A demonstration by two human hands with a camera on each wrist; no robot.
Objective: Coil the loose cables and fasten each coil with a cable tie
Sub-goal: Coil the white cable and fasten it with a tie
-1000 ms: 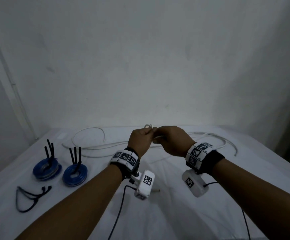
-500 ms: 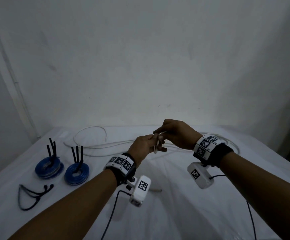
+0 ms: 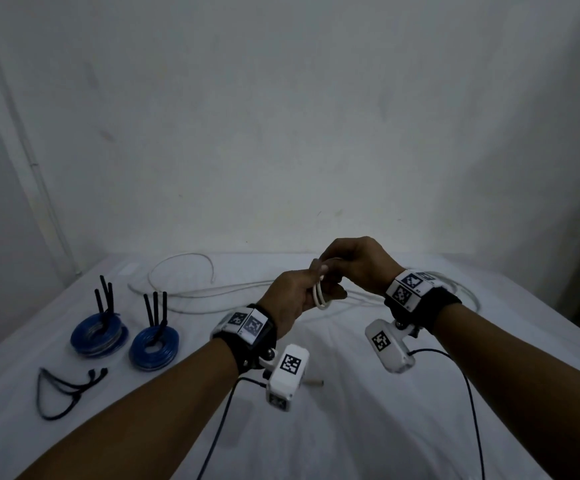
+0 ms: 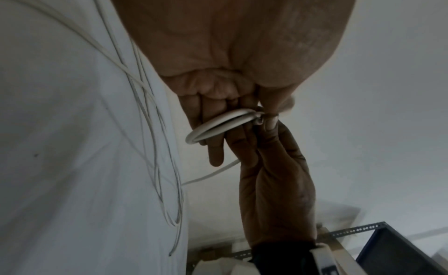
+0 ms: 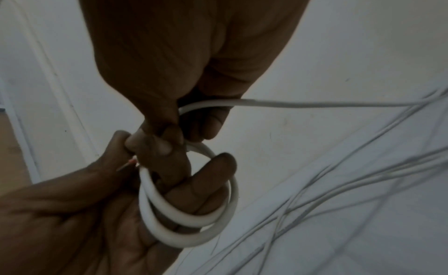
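the left hand (image 3: 290, 295) is pinching two small loops of the white cable (image 5: 186, 217) above the bench (image 3: 368, 427), while the right hand (image 3: 357, 261), touching it from above, is gripping the strand feeding into the loops. the rest of the cable is lying loose just beyond both hands, and two tied blue coils (image 3: 125, 337) and spare black ties (image 3: 63, 389) are lying well to the left of the left hand.
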